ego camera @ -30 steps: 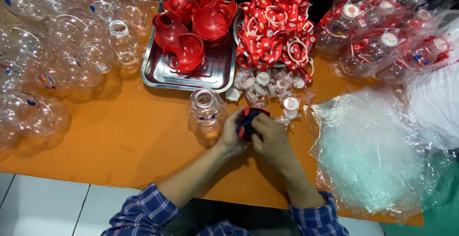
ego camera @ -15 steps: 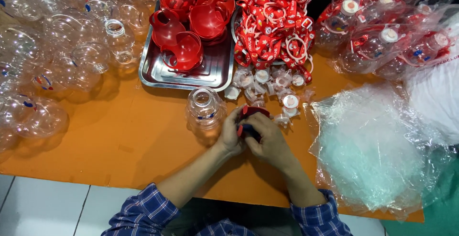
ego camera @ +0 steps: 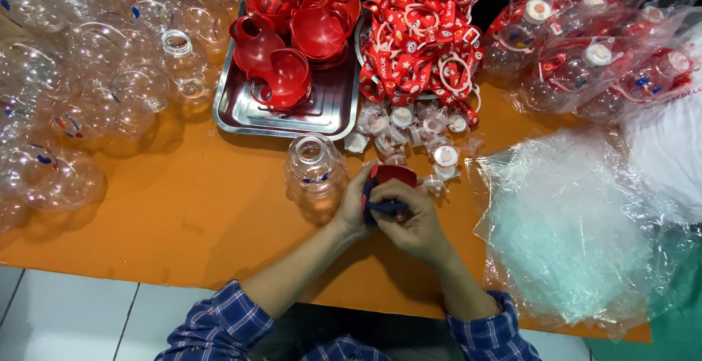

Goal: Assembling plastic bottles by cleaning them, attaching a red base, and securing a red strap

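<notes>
Orange bench [ego camera: 183, 237] carries everything; white floor or ledge shows at its near edge. Far left: heap of clear round bottles [ego camera: 80, 90]. Right: crumpled clear plastic bags [ego camera: 578, 229], bagged finished bottles [ego camera: 585, 54] behind. Centre back: steel tray [ego camera: 322, 116] of red cup-shaped bases [ego camera: 292, 32], beside a pile of red printed straps [ego camera: 420, 43]; small clear caps [ego camera: 409, 130] below. One open clear bottle [ego camera: 314, 171] stands just left of the hands.

Left hand [ego camera: 358, 204] and right hand [ego camera: 413, 226], fingers closed, together grip a small red-and-dark-blue plastic part [ego camera: 387, 189] just above the bench. Likely light, stiff, smooth; best pinched at its edges.
</notes>
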